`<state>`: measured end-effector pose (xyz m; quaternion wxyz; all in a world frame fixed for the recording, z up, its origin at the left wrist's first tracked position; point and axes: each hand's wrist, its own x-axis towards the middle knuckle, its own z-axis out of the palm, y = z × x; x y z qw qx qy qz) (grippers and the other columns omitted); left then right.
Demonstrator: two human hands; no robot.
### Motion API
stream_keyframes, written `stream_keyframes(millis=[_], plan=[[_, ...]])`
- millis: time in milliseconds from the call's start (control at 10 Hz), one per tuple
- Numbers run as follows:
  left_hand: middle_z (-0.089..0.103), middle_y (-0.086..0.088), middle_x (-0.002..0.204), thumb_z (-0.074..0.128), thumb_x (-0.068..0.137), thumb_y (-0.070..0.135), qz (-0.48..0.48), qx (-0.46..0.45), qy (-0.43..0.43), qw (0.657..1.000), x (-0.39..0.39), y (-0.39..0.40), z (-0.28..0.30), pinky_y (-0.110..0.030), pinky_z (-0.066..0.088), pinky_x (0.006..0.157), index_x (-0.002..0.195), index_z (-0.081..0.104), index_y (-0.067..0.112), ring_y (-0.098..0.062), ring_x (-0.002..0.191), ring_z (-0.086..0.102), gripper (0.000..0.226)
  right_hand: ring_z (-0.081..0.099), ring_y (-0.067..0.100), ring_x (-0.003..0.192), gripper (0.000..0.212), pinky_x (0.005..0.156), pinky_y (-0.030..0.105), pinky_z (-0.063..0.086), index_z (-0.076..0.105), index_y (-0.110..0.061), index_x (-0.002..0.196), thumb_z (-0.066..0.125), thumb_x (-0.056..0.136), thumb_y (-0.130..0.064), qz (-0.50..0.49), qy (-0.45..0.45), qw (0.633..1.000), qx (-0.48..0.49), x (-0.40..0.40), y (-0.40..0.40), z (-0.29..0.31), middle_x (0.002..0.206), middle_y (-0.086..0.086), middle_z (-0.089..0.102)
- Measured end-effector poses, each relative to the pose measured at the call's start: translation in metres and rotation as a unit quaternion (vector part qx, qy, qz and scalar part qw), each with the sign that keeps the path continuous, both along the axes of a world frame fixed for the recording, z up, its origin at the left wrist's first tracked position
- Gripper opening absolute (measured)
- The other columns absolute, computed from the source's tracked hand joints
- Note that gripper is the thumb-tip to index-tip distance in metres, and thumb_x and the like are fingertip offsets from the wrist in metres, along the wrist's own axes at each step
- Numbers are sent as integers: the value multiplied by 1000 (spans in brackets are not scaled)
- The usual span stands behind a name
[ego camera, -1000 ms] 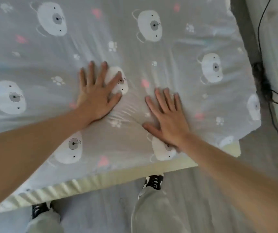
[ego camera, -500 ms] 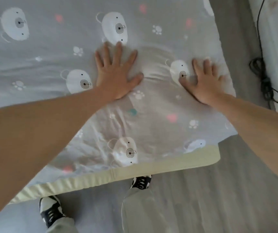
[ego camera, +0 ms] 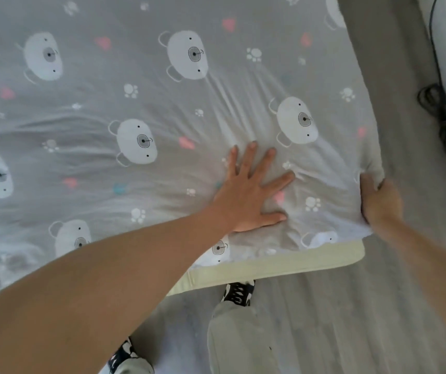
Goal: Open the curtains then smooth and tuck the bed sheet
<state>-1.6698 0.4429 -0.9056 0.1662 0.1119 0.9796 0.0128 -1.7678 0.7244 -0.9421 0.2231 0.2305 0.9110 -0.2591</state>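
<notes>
The right hand leaves the flat top of the sheet and now grips its edge at the corner. The left hand presses lower.

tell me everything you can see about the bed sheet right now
The bed sheet is thin grey fabric printed with white bear faces, paw prints and small pink and teal hearts. It lies spread over a pale mattress, whose near edge shows bare below the hem. Creases fan out from the near right corner. The left hand presses flat on it with fingers spread, while the right hand holds the bunched corner at the bed's right edge in a curled grip. That corner looks not yet tucked.
</notes>
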Motion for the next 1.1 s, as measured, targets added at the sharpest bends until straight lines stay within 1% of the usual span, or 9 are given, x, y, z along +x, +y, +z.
stream_keyframes(millis=[100,200,300,400,500,700,800,900,1100], plan=[[-10,-14,164,21,78,87,-17,13,-17,1000,8,16,0,-71,-5,110,153,4,46,-50,144,-19,87,60,47,100,53,78,46,44,54,0,105,39,100,-50,13,-13,996,87,32,18,-12,104,30,61],[-11,-14,163,24,87,77,-87,27,-47,995,17,22,9,-65,-4,114,154,5,43,-46,146,-18,77,41,45,133,58,105,51,34,43,-5,139,33,100,-47,-9,-46,988,148,26,8,2,142,30,43],[7,-12,164,29,97,59,-61,85,2,995,18,5,32,-60,5,118,156,15,35,-38,151,-2,65,5,39,151,66,121,53,8,17,-15,157,31,101,-45,96,78,983,134,10,-30,35,163,22,8],[19,-14,162,36,99,53,112,43,118,986,8,-45,42,-65,9,116,155,24,28,-44,149,9,63,0,41,151,64,119,60,4,19,-27,157,30,100,-55,346,147,926,34,-5,-107,64,165,15,4],[4,-15,164,23,93,69,303,-44,55,951,28,-87,26,-70,4,113,157,8,33,-53,145,1,74,-3,44,150,80,114,68,6,6,-44,154,31,87,-79,459,61,886,37,17,-148,55,166,6,-4],[-17,-17,162,8,87,79,326,-40,-51,943,110,-16,-5,-74,3,108,154,-13,36,-56,142,-14,82,-13,48,147,120,110,73,8,-28,-38,148,31,64,-99,437,-49,885,153,86,-60,20,163,-1,-23],[-24,-15,160,10,84,83,304,4,-106,947,124,7,9,-74,-1,108,151,-16,42,-54,141,-22,83,14,54,142,121,105,71,29,-28,-41,146,33,59,-98,409,-139,871,234,86,-14,45,162,3,-18],[-17,-8,163,10,90,75,239,75,-216,944,130,12,49,-67,3,114,151,-6,49,-45,146,-15,68,17,46,146,106,111,66,22,-21,-38,151,16,70,-95,437,-182,819,325,90,3,82,166,3,-6],[42,2,152,20,105,49,337,179,-221,897,150,-26,206,-39,30,110,146,41,32,-24,140,37,49,53,29,121,56,95,44,46,33,-23,149,32,99,-49,569,-51,811,126,80,-74,184,141,7,50]])
